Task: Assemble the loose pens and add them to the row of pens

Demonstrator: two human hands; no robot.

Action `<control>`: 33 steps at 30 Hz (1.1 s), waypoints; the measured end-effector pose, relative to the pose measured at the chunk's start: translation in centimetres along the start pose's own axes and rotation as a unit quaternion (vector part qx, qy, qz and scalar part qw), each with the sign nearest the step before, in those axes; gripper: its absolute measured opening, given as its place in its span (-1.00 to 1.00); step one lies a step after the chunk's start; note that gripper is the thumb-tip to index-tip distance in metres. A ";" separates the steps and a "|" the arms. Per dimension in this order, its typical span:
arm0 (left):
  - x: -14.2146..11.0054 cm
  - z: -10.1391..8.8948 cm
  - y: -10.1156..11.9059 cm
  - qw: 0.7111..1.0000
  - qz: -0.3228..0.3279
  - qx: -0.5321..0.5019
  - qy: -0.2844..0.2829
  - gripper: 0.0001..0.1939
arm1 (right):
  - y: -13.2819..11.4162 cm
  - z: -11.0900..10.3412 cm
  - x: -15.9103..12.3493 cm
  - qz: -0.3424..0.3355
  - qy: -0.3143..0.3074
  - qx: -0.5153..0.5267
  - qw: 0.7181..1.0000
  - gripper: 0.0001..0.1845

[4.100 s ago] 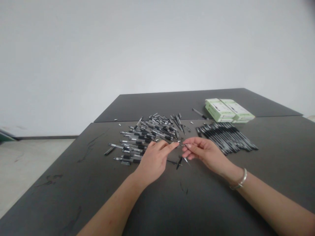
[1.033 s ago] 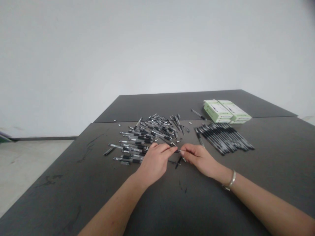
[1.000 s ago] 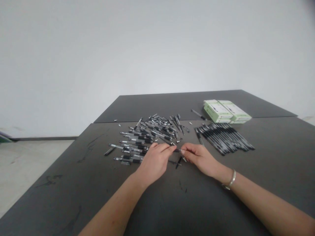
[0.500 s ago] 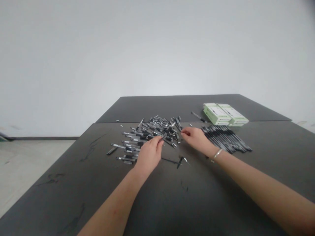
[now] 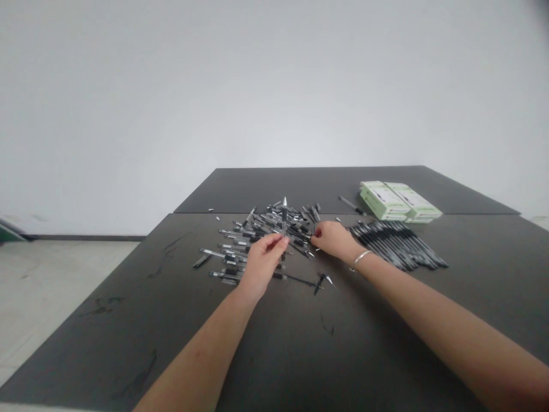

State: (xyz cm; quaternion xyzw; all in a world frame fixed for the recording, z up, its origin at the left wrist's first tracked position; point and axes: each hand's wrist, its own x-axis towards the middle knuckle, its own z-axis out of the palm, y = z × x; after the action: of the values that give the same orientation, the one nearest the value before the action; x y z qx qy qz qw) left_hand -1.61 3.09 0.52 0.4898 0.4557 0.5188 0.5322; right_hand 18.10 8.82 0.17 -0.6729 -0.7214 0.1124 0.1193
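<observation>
Between the thumb and fingers of my left hand (image 5: 265,260) a pen (image 5: 284,216) stands nearly upright, its silver tip pointing up and its cap off. My right hand (image 5: 335,240) is closed at the right edge of a loose heap of pens and parts (image 5: 266,223); its fingertips are pinched low near the table, and what they hold, if anything, is hidden. Closer to me, a dark cap-like piece (image 5: 319,283) and a silver pen tip (image 5: 329,280) lie beside a thin black rod (image 5: 300,280).
Capped pens lie side by side in a row (image 5: 398,245) right of my right hand. Behind them stand green and white boxes (image 5: 384,201), with a single pen (image 5: 350,203) to their left. A seam crosses the dark table (image 5: 274,355); a pale wall rises behind it.
The pen in my left hand has turned from slanted to upright, tip up. My right hand has moved slightly down toward the table by the heap. The view has shifted a little.
</observation>
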 end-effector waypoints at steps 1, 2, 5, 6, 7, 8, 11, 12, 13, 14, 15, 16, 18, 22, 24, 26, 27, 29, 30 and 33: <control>0.0 0.1 0.0 1.000 -0.013 -0.028 -0.003 -0.70 | 0.0 0.0 0.0 -0.003 0.000 0.005 1.000 -0.85; -0.1 0.2 0.0 0.999 -0.019 -0.050 -0.008 -0.69 | 0.0 0.0 0.0 -0.005 0.002 0.013 1.000 -0.86; -0.2 0.4 0.1 0.995 -0.021 -0.097 -0.032 -0.70 | 0.0 -0.3 -0.5 -0.015 0.018 0.050 0.998 -0.87; -0.3 0.4 0.2 0.993 -0.018 -0.111 -0.038 -0.70 | -0.1 -0.5 -1.0 -0.020 0.023 0.067 0.997 -0.86; -0.4 0.5 0.3 0.991 -0.014 -0.128 -0.043 -0.71 | -0.2 -0.8 -1.6 -0.027 0.027 0.086 0.996 -0.85; -0.5 0.6 0.4 0.988 -0.010 -0.145 -0.047 -0.71 | -0.4 -1.1 -2.3 -0.036 0.025 0.114 0.993 -0.84; -0.8 0.8 0.8 0.982 -0.005 -0.177 -0.059 -0.74 | -1.0 -1.8 -5.0 -0.081 -0.040 0.315 0.945 -0.80; -0.9 0.8 0.9 0.982 -0.004 -0.179 -0.066 -0.75 | -1.2 -1.9 -5.9 -0.089 -0.070 0.412 0.904 -0.78; -1.0 0.9 0.9 0.981 -0.005 -0.179 -0.073 -0.75 | -1.3 -2.0 -6.7 -0.095 -0.091 0.472 0.871 -0.75; -1.1 1.0 1.0 0.981 -0.007 -0.177 -0.082 -0.76 | -1.4 -2.0 -7.4 -0.099 -0.101 0.504 0.852 -0.71; -1.3 1.0 1.1 0.980 -0.009 -0.175 -0.090 -0.76 | -1.5 -2.0 -7.9 -0.101 -0.104 0.525 0.839 -0.68; -1.4 1.1 1.1 0.980 -0.011 -0.172 -0.097 -0.76 | -1.5 -1.9 -8.2 -0.102 -0.104 0.534 0.833 -0.66; -1.5 1.2 1.3 0.980 -0.013 -0.164 -0.108 -0.75 | -1.5 -1.7 -8.6 -0.104 -0.098 0.542 0.828 -0.64; -1.5 1.1 1.2 0.987 -0.008 -0.096 -0.131 -0.73 | -1.3 -1.5 -8.8 -0.103 -0.087 0.560 0.818 -0.68; -1.5 0.9 1.1 0.988 -0.003 -0.022 -0.152 -0.74 | -1.2 -1.4 -8.9 -0.101 -0.082 0.571 0.811 -0.71; -1.5 0.7 0.8 0.984 0.003 0.042 -0.173 -0.75 | -1.0 -1.4 -9.0 -0.103 -0.078 0.578 0.805 -0.74; -1.5 0.7 0.7 0.981 0.005 0.059 -0.183 -0.75 | -1.0 -1.4 -9.0 -0.106 -0.075 0.585 0.801 -0.76; -1.6 0.6 0.5 0.976 0.004 0.067 -0.207 -0.73 | -0.7 -1.5 -9.0 -0.109 -0.066 0.608 0.784 -0.78; -1.6 0.6 0.4 0.974 0.001 0.065 -0.218 -0.72 | -0.6 -1.5 -9.0 -0.107 -0.061 0.623 0.773 -0.79; -1.7 0.6 0.3 0.968 -0.001 0.069 -0.243 -0.69 | -0.3 -1.8 -8.9 -0.086 -0.034 0.662 0.744 -0.77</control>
State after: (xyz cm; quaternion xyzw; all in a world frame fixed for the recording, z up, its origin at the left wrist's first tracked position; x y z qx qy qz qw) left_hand -1.15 1.38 0.80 0.6361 0.3477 0.3511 0.5927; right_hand 18.94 -0.05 1.78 -0.3556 -0.5239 0.5738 0.5195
